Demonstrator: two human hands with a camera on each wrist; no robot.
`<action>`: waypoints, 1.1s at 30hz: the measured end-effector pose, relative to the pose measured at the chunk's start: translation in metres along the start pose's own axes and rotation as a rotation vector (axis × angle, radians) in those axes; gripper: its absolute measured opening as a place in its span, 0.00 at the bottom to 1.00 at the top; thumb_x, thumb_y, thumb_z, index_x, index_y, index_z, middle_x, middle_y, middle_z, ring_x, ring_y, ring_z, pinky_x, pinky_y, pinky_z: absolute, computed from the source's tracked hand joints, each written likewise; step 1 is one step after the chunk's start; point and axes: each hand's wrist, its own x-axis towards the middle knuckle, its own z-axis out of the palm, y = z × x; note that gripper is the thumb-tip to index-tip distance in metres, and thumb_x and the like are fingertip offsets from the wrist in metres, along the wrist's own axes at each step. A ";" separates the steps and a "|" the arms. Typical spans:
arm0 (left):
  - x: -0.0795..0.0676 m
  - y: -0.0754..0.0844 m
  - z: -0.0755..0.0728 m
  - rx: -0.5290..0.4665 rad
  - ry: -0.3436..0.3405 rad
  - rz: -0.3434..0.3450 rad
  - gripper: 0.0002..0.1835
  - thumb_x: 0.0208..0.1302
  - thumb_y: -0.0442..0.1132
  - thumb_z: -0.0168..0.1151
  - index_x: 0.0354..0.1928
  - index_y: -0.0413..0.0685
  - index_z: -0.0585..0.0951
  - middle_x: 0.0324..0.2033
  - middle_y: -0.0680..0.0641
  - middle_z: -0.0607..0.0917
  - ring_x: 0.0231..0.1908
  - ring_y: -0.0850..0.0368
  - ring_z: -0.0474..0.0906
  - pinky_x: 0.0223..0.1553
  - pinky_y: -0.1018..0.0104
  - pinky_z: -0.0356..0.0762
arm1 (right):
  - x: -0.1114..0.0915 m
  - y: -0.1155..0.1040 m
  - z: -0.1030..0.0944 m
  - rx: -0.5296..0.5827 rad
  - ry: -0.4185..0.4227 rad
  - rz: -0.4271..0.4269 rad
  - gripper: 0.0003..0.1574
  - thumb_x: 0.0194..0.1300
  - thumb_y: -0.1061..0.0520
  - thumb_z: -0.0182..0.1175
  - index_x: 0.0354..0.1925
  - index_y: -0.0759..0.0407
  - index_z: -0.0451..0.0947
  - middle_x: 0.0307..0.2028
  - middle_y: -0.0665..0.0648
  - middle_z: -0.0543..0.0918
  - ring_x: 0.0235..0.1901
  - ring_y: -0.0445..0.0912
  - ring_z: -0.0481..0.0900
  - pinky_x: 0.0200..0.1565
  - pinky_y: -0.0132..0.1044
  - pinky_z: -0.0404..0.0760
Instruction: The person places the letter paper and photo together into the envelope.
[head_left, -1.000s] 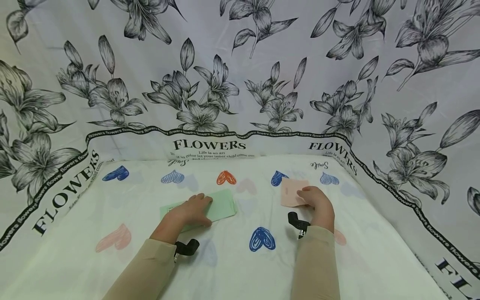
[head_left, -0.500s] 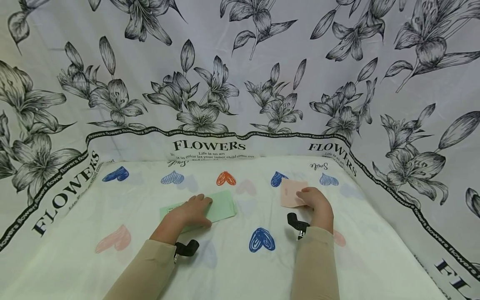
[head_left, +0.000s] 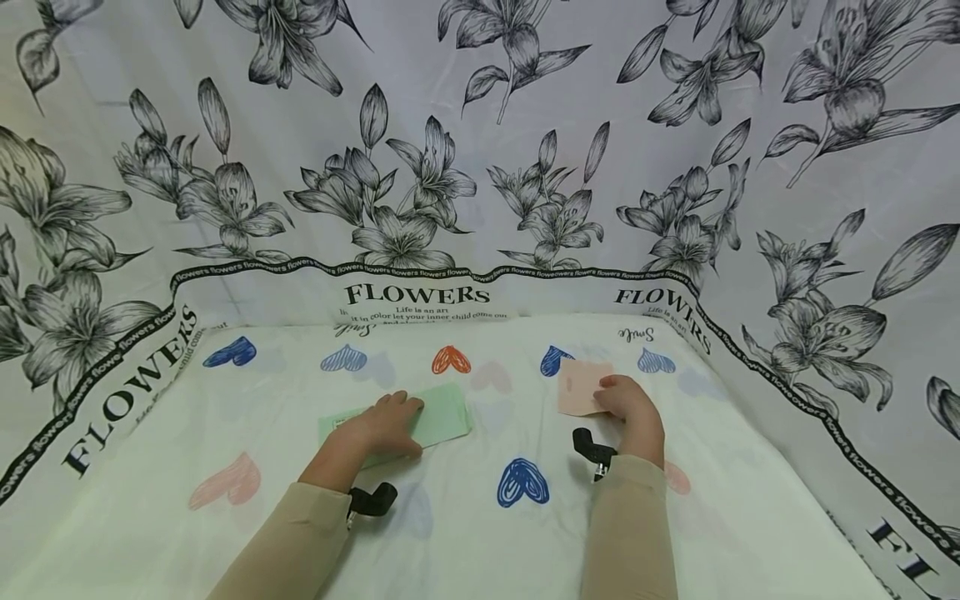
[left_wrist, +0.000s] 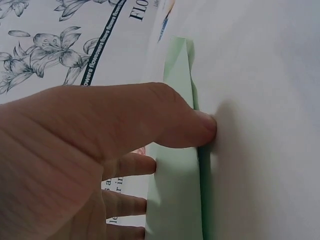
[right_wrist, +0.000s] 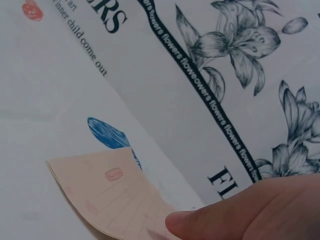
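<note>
My left hand rests across a light green folded paper lying on the cloth. In the left wrist view, the thumb extends over its near edge while the other fingertips touch the far side; a loose layer shows along the near edge. To the right, my right hand pinches a small pale pink printed paper by its right side. Up close, this paper bends and bears faint lines with a red oval mark. The right thumb lies on top; the fingers beneath are hidden.
White cloth with printed hearts covers the table. A flower-printed curtain rises behind it and along both sides. Each wrist carries a black camera mount, such as the left one.
Both hands keep nearly the same places on their papers. The whole head view shifts slightly downward in the picture.
</note>
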 end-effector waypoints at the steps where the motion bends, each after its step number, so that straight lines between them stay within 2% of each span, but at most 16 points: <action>1: 0.000 0.000 0.000 -0.003 0.001 0.000 0.42 0.53 0.44 0.76 0.69 0.37 0.72 0.68 0.32 0.69 0.68 0.33 0.64 0.66 0.36 0.65 | 0.000 0.000 0.000 -0.004 0.002 -0.008 0.30 0.74 0.57 0.53 0.70 0.67 0.67 0.69 0.72 0.66 0.60 0.63 0.69 0.68 0.58 0.65; 7: -0.001 -0.001 0.003 0.006 0.007 0.009 0.42 0.51 0.43 0.75 0.69 0.37 0.72 0.68 0.32 0.69 0.68 0.32 0.63 0.67 0.35 0.63 | 0.000 -0.001 0.001 -0.043 0.013 -0.065 0.28 0.73 0.62 0.50 0.68 0.69 0.69 0.68 0.73 0.68 0.58 0.63 0.70 0.64 0.57 0.68; 10: -0.001 -0.001 0.003 0.013 0.008 0.009 0.42 0.51 0.43 0.75 0.69 0.37 0.72 0.68 0.32 0.69 0.68 0.32 0.63 0.67 0.36 0.63 | 0.000 -0.002 0.001 -0.017 0.020 -0.064 0.30 0.70 0.64 0.49 0.69 0.68 0.68 0.65 0.71 0.70 0.56 0.62 0.70 0.57 0.54 0.72; 12: -0.001 -0.001 0.003 0.017 0.007 0.008 0.42 0.52 0.43 0.75 0.69 0.37 0.72 0.67 0.32 0.69 0.68 0.32 0.63 0.67 0.36 0.64 | -0.001 -0.003 0.001 -0.010 0.024 -0.057 0.34 0.68 0.65 0.47 0.71 0.67 0.65 0.63 0.70 0.70 0.54 0.61 0.71 0.53 0.51 0.73; 15: -0.001 -0.001 0.003 0.017 0.005 0.006 0.42 0.53 0.44 0.75 0.69 0.37 0.72 0.68 0.32 0.69 0.68 0.32 0.63 0.67 0.36 0.64 | -0.001 -0.005 0.000 0.004 0.026 -0.034 0.41 0.65 0.64 0.44 0.76 0.66 0.54 0.60 0.71 0.69 0.51 0.61 0.72 0.50 0.50 0.72; 17: -0.001 -0.001 0.002 0.014 0.004 0.005 0.42 0.53 0.44 0.75 0.70 0.37 0.71 0.68 0.32 0.68 0.69 0.32 0.62 0.67 0.36 0.63 | 0.000 -0.004 -0.001 0.011 0.025 -0.018 0.43 0.66 0.62 0.43 0.78 0.66 0.47 0.60 0.73 0.69 0.49 0.61 0.73 0.51 0.50 0.73; 19: -0.001 -0.001 0.002 0.012 0.002 0.003 0.43 0.53 0.44 0.75 0.70 0.37 0.71 0.69 0.32 0.68 0.69 0.32 0.62 0.68 0.36 0.63 | 0.000 -0.004 0.000 0.032 0.020 -0.009 0.43 0.68 0.60 0.43 0.78 0.66 0.45 0.61 0.73 0.69 0.48 0.60 0.75 0.51 0.50 0.76; 23: 0.000 -0.001 0.002 0.011 0.006 0.001 0.42 0.53 0.44 0.75 0.70 0.38 0.71 0.68 0.33 0.69 0.69 0.33 0.63 0.67 0.37 0.63 | 0.002 -0.004 0.001 0.051 -0.015 -0.027 0.38 0.69 0.58 0.45 0.75 0.67 0.56 0.63 0.71 0.70 0.48 0.57 0.77 0.51 0.49 0.80; 27: 0.001 -0.001 0.002 0.017 0.011 0.004 0.42 0.53 0.44 0.75 0.70 0.38 0.72 0.66 0.35 0.70 0.67 0.35 0.65 0.66 0.38 0.65 | 0.005 -0.005 0.002 0.036 -0.048 -0.051 0.33 0.68 0.59 0.49 0.70 0.66 0.67 0.60 0.68 0.74 0.46 0.55 0.77 0.48 0.47 0.81; 33: 0.002 -0.002 0.003 0.021 0.010 0.007 0.41 0.54 0.45 0.76 0.69 0.38 0.72 0.64 0.36 0.71 0.64 0.37 0.67 0.66 0.38 0.66 | 0.005 -0.005 0.003 0.041 -0.043 -0.083 0.31 0.71 0.58 0.53 0.70 0.63 0.69 0.58 0.67 0.76 0.44 0.54 0.78 0.48 0.47 0.80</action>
